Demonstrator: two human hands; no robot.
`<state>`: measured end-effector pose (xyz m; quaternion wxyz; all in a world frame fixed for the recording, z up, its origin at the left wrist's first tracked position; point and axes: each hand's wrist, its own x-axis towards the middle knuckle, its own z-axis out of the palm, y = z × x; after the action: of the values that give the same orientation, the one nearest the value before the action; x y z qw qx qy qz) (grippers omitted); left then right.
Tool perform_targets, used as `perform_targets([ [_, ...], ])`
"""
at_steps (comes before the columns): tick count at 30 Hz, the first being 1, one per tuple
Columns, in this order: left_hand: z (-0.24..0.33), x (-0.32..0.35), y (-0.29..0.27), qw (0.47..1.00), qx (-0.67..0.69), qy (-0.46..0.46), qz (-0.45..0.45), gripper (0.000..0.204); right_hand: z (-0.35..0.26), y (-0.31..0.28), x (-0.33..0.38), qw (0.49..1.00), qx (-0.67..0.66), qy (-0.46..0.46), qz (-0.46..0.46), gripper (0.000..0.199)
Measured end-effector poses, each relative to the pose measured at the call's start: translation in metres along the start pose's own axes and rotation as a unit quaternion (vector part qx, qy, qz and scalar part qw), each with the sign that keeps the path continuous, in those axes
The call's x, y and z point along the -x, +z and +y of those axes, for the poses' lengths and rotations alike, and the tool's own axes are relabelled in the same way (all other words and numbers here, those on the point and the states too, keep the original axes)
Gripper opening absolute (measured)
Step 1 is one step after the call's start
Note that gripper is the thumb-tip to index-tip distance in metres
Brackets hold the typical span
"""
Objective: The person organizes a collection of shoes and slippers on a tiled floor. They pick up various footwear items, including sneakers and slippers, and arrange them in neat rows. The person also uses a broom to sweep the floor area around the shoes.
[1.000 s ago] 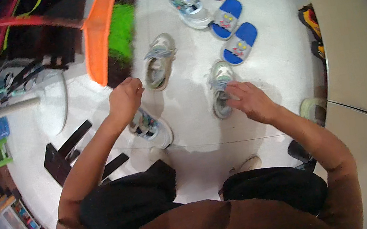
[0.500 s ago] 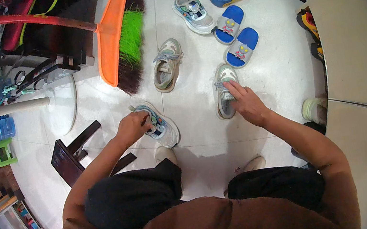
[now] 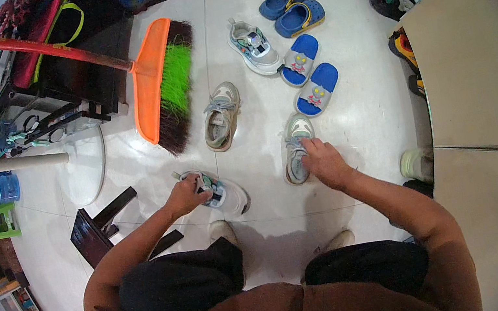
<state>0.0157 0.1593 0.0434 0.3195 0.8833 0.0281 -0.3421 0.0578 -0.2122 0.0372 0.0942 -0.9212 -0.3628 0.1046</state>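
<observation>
My left hand [image 3: 186,195] is closed on a white sneaker [image 3: 230,199] with dark and green patterned trim, gripping it near the collar; its toe points to the lower right. My right hand [image 3: 325,162] pinches the laced upper of a grey-white sneaker [image 3: 296,164] from its right side, and this shoe stands with its toe away from me. Its likely match, another grey-white sneaker [image 3: 222,117], stands farther off between the hands. Beyond, a second patterned sneaker [image 3: 255,49] lies beside a pair of blue-and-grey slides [image 3: 316,90].
Blue clogs [image 3: 300,17] sit at the far side. An orange broom head [image 3: 151,83] with green and dark bristles rests at left. Near my left forearm lies a dark stool [image 3: 89,233]. A beige cabinet [image 3: 477,64] borders the right, with shoes along it.
My left hand has turned the patterned sneaker, swinging its toe rightward and away from me. My right hand's fingers have gone from lying across the grey-white sneaker to pinching it. The view has tilted up.
</observation>
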Motion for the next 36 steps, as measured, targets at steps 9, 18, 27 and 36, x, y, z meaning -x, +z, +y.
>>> perform_targets([
  [9,-0.012,-0.009,-0.008,0.995,-0.093,0.035,0.018,0.038,0.008,-0.003,0.004,0.992,-0.096,0.073,0.032,0.034],
  [18,0.078,-0.095,-0.09,0.939,-0.251,0.159,0.172,0.024,0.009,-0.01,0.012,0.987,-0.128,0.097,0.003,0.029],
  [27,0.159,-0.186,-0.111,0.91,-0.229,0.224,0.262,0.019,0.017,-0.002,0.002,0.994,-0.096,0.058,-0.006,0.02],
  [36,0.094,-0.123,-0.074,0.93,-0.267,0.165,0.189,0.023,0.016,0.005,0.008,0.99,-0.126,0.049,0.034,0.015],
])
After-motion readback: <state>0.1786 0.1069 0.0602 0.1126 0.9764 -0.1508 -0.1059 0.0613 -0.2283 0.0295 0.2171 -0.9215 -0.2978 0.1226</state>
